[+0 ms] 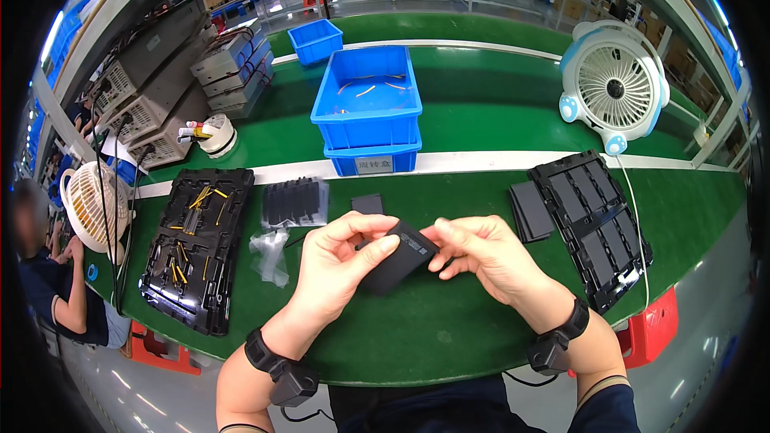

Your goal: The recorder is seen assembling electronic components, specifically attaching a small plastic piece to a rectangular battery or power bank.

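Note:
A flat black rectangular block with a faint printed label is held tilted above the green table, pinched between the thumb and fingers of my left hand. At the block's right upper edge, my right hand has its thumb and fingertips drawn together. Whatever those fingertips hold, if anything, is too small to make out. Behind the block lies another dark flat piece. To the left are a clear bag with dark strips and a crumpled clear plastic bag.
At left, a black tray carries several yellow-and-black strips. Another black tray holds dark flat blocks at right, beside stacked dark pieces. Stacked blue bins stand ahead. Fans flank the table; a seated person is at far left.

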`<control>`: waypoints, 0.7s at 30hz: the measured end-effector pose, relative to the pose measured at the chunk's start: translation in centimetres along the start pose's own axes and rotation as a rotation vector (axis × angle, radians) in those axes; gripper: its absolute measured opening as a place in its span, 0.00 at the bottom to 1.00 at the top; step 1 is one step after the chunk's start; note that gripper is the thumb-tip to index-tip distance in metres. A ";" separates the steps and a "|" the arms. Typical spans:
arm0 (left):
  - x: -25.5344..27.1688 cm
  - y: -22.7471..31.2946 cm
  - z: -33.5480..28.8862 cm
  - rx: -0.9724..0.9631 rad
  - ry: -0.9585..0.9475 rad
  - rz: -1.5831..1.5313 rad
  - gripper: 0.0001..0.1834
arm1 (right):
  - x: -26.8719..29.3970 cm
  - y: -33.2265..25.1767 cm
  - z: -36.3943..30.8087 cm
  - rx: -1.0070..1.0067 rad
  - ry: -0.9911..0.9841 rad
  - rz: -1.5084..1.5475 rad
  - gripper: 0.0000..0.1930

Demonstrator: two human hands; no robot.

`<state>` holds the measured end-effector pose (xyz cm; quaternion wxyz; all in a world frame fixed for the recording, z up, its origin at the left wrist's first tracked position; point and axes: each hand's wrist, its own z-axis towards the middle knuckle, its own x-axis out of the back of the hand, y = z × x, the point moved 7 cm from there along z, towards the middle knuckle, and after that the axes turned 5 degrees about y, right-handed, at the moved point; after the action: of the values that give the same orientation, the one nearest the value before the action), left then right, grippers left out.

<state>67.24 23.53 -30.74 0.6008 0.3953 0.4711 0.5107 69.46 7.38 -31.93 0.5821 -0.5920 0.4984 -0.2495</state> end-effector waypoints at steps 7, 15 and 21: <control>-0.8 -0.1 -0.4 -0.013 0.025 -0.073 0.23 | -0.2 1.2 -0.1 0.029 -0.005 0.003 0.11; -0.7 -0.7 -0.9 0.043 0.101 -0.113 0.22 | -0.8 0.8 -0.6 0.270 0.097 -0.086 0.10; -1.5 -0.6 -1.4 0.056 0.121 -0.006 0.20 | -1.0 1.9 0.5 0.277 0.189 0.035 0.05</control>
<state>66.01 21.99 -31.42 0.5617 0.3789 0.5218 0.5183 68.94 8.83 -33.57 0.6131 -0.4712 0.5218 -0.3603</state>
